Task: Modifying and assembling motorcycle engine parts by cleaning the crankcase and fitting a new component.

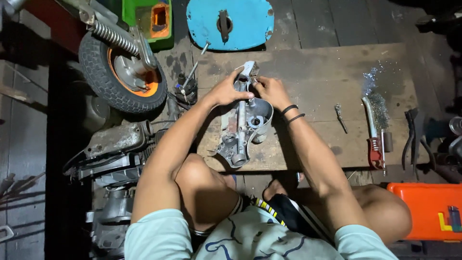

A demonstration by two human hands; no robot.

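Grey cast-metal engine cover (243, 126) on the wooden board (337, 82), centre. Left hand (227, 91) grips its far neck; right hand (270, 90) pinches the far tip. Likely rigid, moderately heavy; best held by the neck.

Dark plank floor (337, 21) under dim light; a worn wooden board (327, 77) lies flat on it, stained and scratched.
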